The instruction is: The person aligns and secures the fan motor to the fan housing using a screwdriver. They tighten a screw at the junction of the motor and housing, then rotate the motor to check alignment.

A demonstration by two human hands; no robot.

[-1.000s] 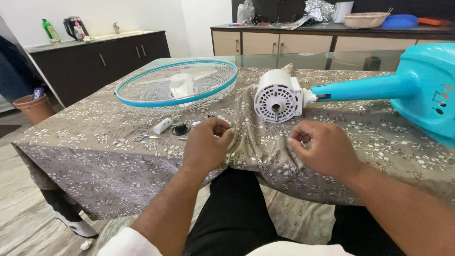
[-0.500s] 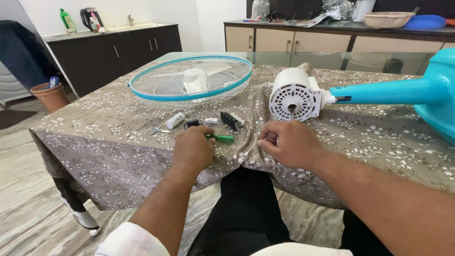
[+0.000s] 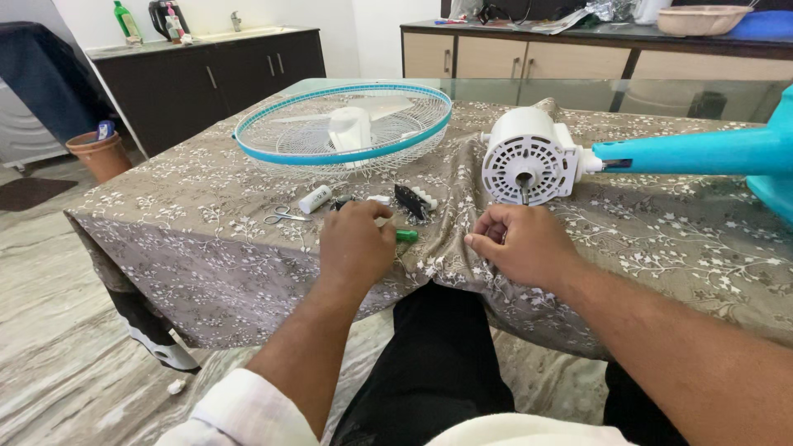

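My left hand [image 3: 355, 246] lies on the table near its front edge, its fingers closed over a green-handled tool [image 3: 406, 236] whose green end sticks out to the right. My right hand [image 3: 520, 244] rests on the patterned tablecloth [image 3: 206, 206] beside it, fingers curled, thumb against forefinger; I see nothing in it. Just beyond the right hand lies a white fan motor housing [image 3: 529, 157], its shaft pointing at me, joined to a turquoise fan stand [image 3: 686, 153].
A turquoise-rimmed wire fan guard with a white blade [image 3: 343, 124] lies at the table's far left. Small scissors [image 3: 285, 217], a white cylinder [image 3: 314, 199] and a black part [image 3: 410, 201] sit ahead of my left hand. Cabinets [image 3: 206, 74] stand behind.
My left hand has moved forward from the cloth edge and closed over the green-handled tool. My right hand has shifted slightly toward the motor housing.
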